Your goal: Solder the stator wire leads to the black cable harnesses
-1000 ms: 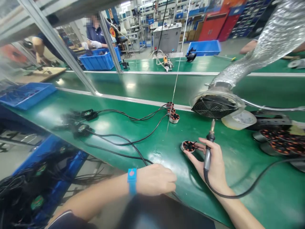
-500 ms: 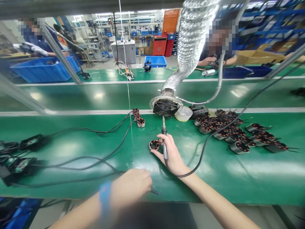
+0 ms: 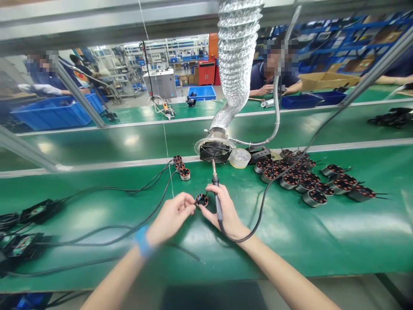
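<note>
A small round motor stator (image 3: 201, 199) with copper windings lies on the green bench (image 3: 306, 241) between my two hands. My right hand (image 3: 224, 211) is closed around a soldering iron (image 3: 217, 193), tip pointing up and away, while its fingertips touch the stator's right side. My left hand (image 3: 171, 217), with a blue wrist strap (image 3: 142, 241), has its fingers pinched at the stator's left edge, where a black cable (image 3: 129, 230) ends.
A fume extractor fan (image 3: 214, 150) on a silver flexible duct (image 3: 235, 64) sits just behind the stator. Several finished stators (image 3: 303, 178) lie to the right, three more (image 3: 181, 167) to the left. Black cables and small boards (image 3: 29, 228) cover the left. Other people work across the conveyor.
The view has swung right and up. My left hand moved from the bench's near edge up to the stator. My right hand stayed at the stator with the iron.
</note>
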The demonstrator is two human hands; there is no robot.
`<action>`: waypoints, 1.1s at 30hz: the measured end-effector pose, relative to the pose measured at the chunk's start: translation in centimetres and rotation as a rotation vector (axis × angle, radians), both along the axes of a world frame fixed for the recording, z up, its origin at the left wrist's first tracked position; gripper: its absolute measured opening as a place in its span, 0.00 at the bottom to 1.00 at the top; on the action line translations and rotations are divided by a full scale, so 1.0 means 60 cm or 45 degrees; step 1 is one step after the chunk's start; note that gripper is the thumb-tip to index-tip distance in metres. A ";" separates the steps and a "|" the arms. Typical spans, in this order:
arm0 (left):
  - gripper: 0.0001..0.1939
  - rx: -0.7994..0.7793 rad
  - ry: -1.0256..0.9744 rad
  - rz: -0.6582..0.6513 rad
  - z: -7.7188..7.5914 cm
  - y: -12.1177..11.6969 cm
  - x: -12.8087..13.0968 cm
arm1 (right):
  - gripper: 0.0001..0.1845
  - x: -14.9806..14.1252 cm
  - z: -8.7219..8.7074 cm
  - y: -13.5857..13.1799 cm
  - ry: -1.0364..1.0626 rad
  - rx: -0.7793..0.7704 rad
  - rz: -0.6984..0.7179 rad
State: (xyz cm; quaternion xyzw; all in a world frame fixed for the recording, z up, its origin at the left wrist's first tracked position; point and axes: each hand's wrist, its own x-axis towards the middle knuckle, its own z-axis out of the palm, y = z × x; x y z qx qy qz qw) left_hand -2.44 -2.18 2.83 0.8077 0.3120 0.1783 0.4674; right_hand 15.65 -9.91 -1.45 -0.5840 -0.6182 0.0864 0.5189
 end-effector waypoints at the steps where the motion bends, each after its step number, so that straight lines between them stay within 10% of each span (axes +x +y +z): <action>1: 0.12 -0.075 -0.086 0.056 -0.005 0.013 0.010 | 0.26 -0.001 0.004 0.001 0.031 0.050 -0.019; 22: 0.12 -0.268 -0.320 0.167 -0.023 0.019 0.057 | 0.14 -0.017 0.018 0.018 0.458 0.115 -0.055; 33: 0.10 0.061 -0.296 0.263 -0.018 0.010 0.050 | 0.16 -0.023 0.022 0.014 0.583 0.126 -0.032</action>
